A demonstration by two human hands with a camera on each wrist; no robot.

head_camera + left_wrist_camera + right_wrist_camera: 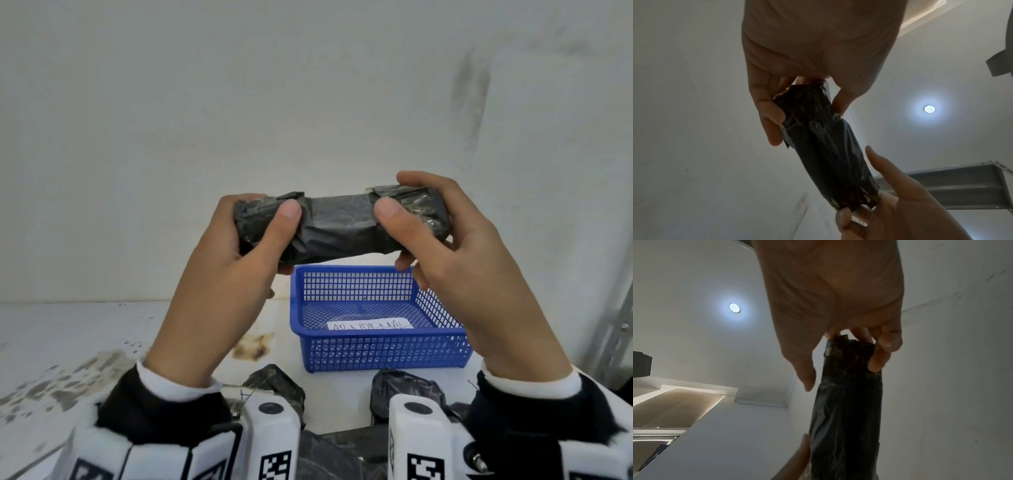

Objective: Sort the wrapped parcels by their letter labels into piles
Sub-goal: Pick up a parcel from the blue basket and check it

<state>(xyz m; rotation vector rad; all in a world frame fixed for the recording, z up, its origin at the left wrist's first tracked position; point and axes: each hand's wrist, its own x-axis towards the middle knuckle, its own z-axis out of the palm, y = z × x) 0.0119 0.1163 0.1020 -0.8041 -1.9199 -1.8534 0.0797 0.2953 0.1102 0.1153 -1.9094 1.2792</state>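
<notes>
Above blue basket (380, 346): both hands grip black parcel (337, 226).

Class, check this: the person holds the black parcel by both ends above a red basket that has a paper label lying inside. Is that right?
One thing is wrong: the basket is blue, not red, as the head view shows. The rest stands: the left hand and right hand hold the parcel by its ends, and a label lies inside.

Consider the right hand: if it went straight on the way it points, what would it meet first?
Probably the wall. The right hand, gripping the black parcel, points up and away above the blue basket; depth is unclear.
</notes>
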